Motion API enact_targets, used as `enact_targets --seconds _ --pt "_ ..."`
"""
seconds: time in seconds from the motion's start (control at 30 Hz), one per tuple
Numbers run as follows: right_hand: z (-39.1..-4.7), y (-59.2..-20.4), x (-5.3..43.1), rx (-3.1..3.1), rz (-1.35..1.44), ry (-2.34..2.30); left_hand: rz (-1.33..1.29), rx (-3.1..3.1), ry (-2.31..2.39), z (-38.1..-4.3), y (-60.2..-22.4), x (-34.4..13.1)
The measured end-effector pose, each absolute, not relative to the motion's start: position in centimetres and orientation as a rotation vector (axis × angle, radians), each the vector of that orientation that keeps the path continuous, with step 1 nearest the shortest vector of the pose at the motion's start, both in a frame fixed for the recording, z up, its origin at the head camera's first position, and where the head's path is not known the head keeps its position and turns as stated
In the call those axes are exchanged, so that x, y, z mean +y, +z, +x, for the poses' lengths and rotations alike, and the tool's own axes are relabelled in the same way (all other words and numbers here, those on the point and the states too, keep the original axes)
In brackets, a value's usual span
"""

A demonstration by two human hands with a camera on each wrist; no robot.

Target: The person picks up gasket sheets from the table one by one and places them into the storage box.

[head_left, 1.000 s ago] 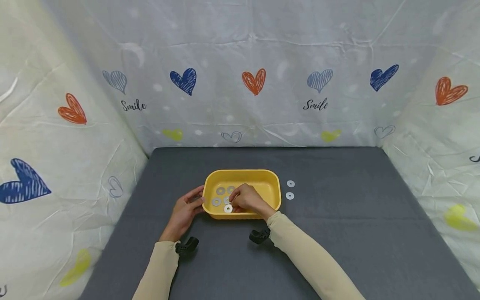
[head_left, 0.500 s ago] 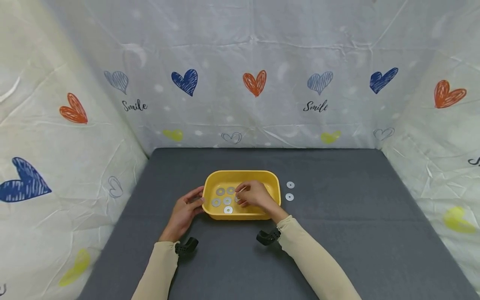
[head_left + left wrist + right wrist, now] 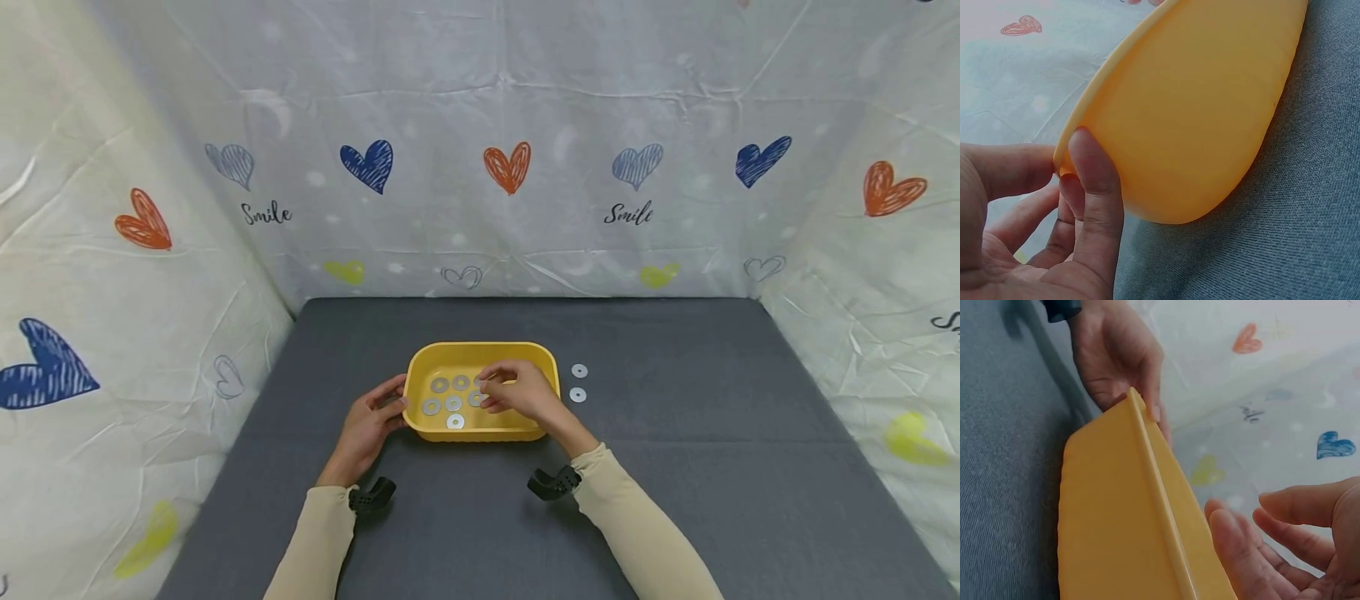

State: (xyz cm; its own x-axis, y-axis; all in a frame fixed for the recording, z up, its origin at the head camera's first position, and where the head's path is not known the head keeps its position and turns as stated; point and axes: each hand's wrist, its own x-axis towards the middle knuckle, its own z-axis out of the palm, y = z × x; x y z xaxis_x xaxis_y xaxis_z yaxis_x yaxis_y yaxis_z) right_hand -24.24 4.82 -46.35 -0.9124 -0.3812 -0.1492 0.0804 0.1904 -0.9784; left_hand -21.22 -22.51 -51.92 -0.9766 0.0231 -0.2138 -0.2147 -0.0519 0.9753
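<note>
A yellow plastic basin [image 3: 480, 434] stands on the table with several flat metal washers [image 3: 453, 403] lying in its left and middle part. My left hand [image 3: 367, 425] grips the basin's left end; in the left wrist view the thumb [image 3: 1096, 169] presses the outer wall and a finger lies at the rim. Over the basin's right half hovers my right hand [image 3: 521, 390], beside the washers nearest the middle. Its fingertips stand apart in the right wrist view, with nothing seen between them. The right hand partly covers one washer [image 3: 476, 398].
Two more washers [image 3: 578, 382] lie on the dark grey cloth just right of the basin. The cloth-covered table [image 3: 675, 500] is bordered at the back and sides by a pale curtain [image 3: 570, 108] printed with hearts.
My right hand has drawn back to the right inside the basin, uncovering washers that it hid before. The left hand keeps its hold on the basin's end.
</note>
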Motion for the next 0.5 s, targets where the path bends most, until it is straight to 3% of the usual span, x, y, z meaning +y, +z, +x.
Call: enact_targets --seconds 0.5 --pt "-23.5 -45.8 10.8 2.264 -0.256 -1.755 -0.195 2.036 2.166 -21.2 -51.9 -22.7"
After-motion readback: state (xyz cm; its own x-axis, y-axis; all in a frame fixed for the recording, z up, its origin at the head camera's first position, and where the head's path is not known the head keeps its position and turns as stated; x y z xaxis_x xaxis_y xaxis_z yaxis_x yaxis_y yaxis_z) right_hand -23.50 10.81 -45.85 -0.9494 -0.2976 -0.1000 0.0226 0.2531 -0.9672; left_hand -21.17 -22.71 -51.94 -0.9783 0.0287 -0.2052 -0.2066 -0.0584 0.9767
